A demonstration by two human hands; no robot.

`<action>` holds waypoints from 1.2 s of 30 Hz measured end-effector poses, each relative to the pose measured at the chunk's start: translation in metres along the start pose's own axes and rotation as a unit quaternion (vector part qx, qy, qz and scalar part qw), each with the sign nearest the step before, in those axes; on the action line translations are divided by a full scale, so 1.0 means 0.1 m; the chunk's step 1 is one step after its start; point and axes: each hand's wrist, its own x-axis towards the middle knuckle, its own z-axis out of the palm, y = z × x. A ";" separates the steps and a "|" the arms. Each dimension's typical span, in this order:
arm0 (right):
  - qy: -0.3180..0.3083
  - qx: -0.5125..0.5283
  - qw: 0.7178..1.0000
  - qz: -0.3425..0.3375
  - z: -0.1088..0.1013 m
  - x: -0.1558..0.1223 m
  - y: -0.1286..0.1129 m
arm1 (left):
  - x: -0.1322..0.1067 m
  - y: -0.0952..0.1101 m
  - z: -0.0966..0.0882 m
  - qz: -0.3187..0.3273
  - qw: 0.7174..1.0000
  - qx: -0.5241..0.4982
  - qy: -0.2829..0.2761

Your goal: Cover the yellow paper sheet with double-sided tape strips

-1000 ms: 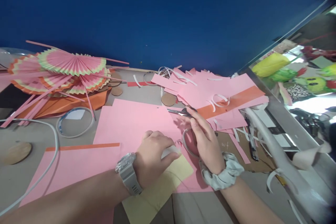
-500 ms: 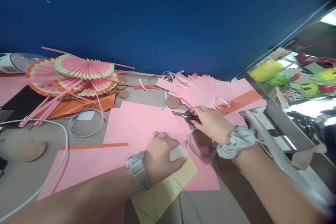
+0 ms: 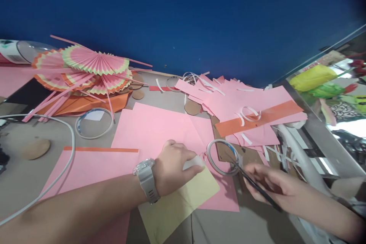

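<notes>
In the head view my left hand (image 3: 173,167) rests over the pink paper (image 3: 160,126), thumb and fingers curled around a small white piece (image 3: 194,163) whose kind I cannot make out. Beneath that hand lies a yellow sheet (image 3: 183,202), partly covered. My right hand (image 3: 268,187), at the right, is closed on dark-handled scissors (image 3: 260,188), blurred by motion, their tips pointing left. Just beyond the tips a roll of tape (image 3: 210,158) lies partly on the pink paper and partly on brown cardboard (image 3: 224,152).
Pleated paper fans (image 3: 95,61) lie at the back left, near another tape roll (image 3: 78,126) and a white cable (image 3: 73,148). A pink sheet with an orange edge (image 3: 94,171) lies left. Pink papers (image 3: 228,99) and an orange strip (image 3: 263,116) pile against the blue wall (image 3: 171,19).
My right hand has lifted the scissors from the pink paper and brought them right and toward me. My left hand stays nearly in place, and the view has shifted slightly.
</notes>
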 end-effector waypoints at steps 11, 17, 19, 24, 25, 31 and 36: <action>-0.178 -0.012 0.981 0.075 -0.01 -0.04 -0.02 | 0.04 0.00 -0.02 -0.006 0.998 -0.055 0.006; -0.218 0.025 0.975 0.023 0.01 0.19 -0.12 | 0.04 0.02 -0.05 -0.030 0.997 -0.070 0.020; -0.229 0.045 0.972 0.008 0.03 0.23 -0.09 | 0.04 0.03 -0.05 -0.036 0.996 -0.075 0.019; -0.236 0.083 0.968 -0.005 0.08 0.24 -0.03 | 0.04 0.05 -0.06 -0.044 0.994 -0.099 0.002; -0.232 0.083 0.969 0.001 0.08 0.23 -0.03 | 0.04 0.05 -0.07 -0.043 0.994 -0.105 -0.006; -0.228 0.089 0.970 0.016 0.08 0.21 -0.04 | 0.04 0.05 -0.08 -0.057 0.991 -0.120 -0.018; -0.251 0.090 0.964 -0.007 0.10 0.23 -0.02 | 0.05 0.08 -0.08 -0.079 0.990 -0.115 -0.012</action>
